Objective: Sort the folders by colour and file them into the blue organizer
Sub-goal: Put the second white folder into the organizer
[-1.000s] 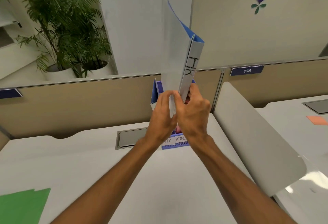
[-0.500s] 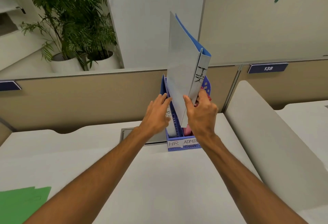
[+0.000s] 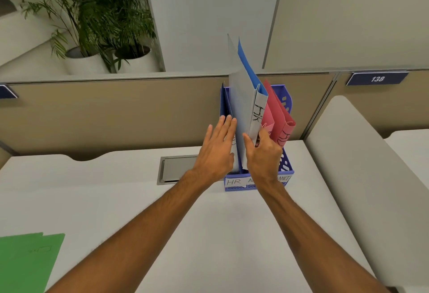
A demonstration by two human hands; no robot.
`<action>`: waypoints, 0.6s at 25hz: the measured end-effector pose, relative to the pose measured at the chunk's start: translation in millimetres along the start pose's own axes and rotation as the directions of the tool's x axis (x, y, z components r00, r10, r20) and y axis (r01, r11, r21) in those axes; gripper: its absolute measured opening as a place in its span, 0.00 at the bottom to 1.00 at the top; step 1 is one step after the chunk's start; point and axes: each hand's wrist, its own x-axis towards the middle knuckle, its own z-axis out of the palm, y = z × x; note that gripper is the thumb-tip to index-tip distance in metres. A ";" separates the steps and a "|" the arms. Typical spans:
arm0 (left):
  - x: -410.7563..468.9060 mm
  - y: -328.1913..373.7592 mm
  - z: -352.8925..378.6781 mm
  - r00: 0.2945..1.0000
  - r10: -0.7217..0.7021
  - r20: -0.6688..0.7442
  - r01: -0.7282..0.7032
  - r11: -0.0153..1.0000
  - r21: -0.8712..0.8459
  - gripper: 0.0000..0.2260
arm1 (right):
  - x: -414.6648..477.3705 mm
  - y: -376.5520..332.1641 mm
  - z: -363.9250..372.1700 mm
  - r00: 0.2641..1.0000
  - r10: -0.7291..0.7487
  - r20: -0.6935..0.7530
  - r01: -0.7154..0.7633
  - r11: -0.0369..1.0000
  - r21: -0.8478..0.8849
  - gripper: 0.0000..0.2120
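Blue folder (image 3: 241, 107), pale outer cover, spine lettered "HR": upright with a slight lean, top well above the rim, lower end down in the left part of the blue organizer (image 3: 286, 97), above the white "HR" label (image 3: 233, 181). Right hand (image 3: 262, 155): pinching the folder low on its spine, thumb on the left cover, fingers curled behind. Left hand (image 3: 216, 153): flat, fingers straight and close together, laid against the left side of organizer and folder. Two pink folders (image 3: 281, 118): standing in the organizer to the right of the blue one. Organizer: at the far edge of the white desk (image 3: 162, 234), against the beige partition. Green folders (image 3: 25, 262): flat on the desk, near left corner, well apart from the organizer.
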 end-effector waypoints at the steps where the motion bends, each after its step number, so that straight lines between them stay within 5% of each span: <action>1: -0.5 -1.1 1.3 1.000 0.002 -0.009 -0.002 1.000 0.006 0.39 | -1.5 4.7 3.9 1.000 0.006 0.018 -0.006 1.000 0.004 0.17; 15: 1.8 -16.5 14.0 0.996 0.022 -0.090 -0.023 1.000 -0.003 0.42 | 9.1 19.0 22.9 0.990 -0.035 0.140 0.042 0.998 -0.044 0.14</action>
